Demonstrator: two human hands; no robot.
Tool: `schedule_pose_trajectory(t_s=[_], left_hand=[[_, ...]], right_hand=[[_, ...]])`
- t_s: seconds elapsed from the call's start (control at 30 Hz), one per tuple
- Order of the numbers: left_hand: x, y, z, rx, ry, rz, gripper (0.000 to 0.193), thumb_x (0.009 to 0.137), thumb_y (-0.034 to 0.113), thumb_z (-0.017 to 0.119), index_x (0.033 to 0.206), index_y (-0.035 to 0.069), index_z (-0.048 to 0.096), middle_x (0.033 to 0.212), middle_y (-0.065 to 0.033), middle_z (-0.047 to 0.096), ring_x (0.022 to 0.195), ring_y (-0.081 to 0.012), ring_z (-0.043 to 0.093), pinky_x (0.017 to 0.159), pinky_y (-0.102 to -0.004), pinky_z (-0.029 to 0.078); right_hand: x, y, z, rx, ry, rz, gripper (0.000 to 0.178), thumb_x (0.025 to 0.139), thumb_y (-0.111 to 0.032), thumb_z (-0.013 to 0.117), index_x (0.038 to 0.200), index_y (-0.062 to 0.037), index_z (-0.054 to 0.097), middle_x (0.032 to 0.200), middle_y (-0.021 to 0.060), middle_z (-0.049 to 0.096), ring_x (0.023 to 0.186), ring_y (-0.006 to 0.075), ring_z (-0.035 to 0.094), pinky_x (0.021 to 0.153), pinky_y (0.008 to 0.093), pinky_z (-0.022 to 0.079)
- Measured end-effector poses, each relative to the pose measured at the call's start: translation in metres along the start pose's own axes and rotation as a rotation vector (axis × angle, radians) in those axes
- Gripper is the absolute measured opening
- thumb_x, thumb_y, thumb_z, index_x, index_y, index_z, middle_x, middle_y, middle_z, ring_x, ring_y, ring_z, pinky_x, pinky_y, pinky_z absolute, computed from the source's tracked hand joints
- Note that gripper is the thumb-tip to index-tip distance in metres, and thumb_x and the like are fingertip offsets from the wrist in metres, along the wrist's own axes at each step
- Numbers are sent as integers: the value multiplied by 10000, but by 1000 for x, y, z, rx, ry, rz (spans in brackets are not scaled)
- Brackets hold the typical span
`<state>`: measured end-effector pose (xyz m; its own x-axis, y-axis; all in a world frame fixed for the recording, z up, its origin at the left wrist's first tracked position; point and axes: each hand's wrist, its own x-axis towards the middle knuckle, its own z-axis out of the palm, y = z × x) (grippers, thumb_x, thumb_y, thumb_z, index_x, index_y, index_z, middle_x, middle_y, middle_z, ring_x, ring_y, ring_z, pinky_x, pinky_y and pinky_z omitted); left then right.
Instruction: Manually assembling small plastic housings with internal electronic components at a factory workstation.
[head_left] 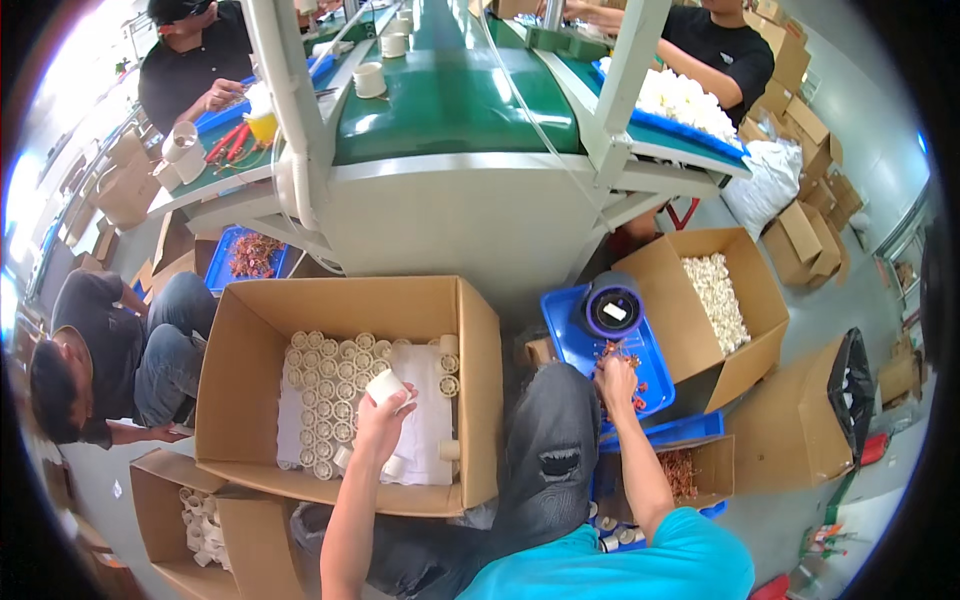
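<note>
My left hand (376,428) is closed around a white plastic cylinder (388,388), held above a large cardboard box (480,400). Rows of similar cream-white cylinders (325,385), with ribbed open ends, stand in the box on white sheeting. My right hand (617,383) reaches down into a blue tray (655,365), its fingers closed among small orange-red parts (640,390). Whether a piece is pinched there is too small to make out. At the far end of that tray sits a round dark device (612,305) with a purple rim.
Ahead stands a green conveyor belt (455,110) with white cylinders on it. A carton of small white parts (715,300) is at right; another carton (165,510) holds white pieces at lower left. Co-workers sit at both sides of the belt, and one person (100,350) is at left.
</note>
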<state>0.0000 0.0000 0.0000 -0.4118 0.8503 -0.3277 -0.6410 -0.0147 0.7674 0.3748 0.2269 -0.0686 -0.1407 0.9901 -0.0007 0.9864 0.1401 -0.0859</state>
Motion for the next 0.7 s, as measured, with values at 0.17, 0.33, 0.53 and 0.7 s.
schedule_pose_trajectory(t_s=[0.17, 0.33, 0.53, 0.7], left_hand=[[-7, 10, 2, 26, -27, -14, 408, 788, 68, 731, 1134, 4, 525, 1049, -127, 635, 985, -240, 624, 916, -380, 500], [-9, 6, 10, 108, -41, 55, 452, 785, 85, 750, 1156, -27, 519, 1077, -172, 643, 979, -249, 643, 932, -383, 505], [3, -3, 4, 386, -101, 37, 461, 749, 129, 783, 1109, -10, 531, 941, -104, 684, 889, -176, 655, 851, -327, 519], [-13, 15, 30, 585, -170, 85, 426, 739, 173, 813, 1037, 32, 543, 942, -73, 691, 897, -136, 639, 839, -307, 508]], right_hand=[[-15, -14, -30, 712, 467, 46, 153, 805, -85, 686, 942, -18, 693, 889, 187, 649, 736, 304, 660, 646, 377, 533], [-15, 6, -63, 1103, 620, 72, 94, 880, 18, 625, 962, 48, 659, 945, 76, 587, 696, 156, 641, 568, 264, 539], [-4, 9, -97, 752, 467, -33, 72, 824, 12, 659, 881, 52, 676, 821, 133, 642, 663, 191, 666, 529, 288, 516], [-3, 8, -102, 799, -177, 176, 151, 783, 44, 661, 927, 71, 700, 767, 167, 701, 601, 181, 676, 581, 289, 544]])
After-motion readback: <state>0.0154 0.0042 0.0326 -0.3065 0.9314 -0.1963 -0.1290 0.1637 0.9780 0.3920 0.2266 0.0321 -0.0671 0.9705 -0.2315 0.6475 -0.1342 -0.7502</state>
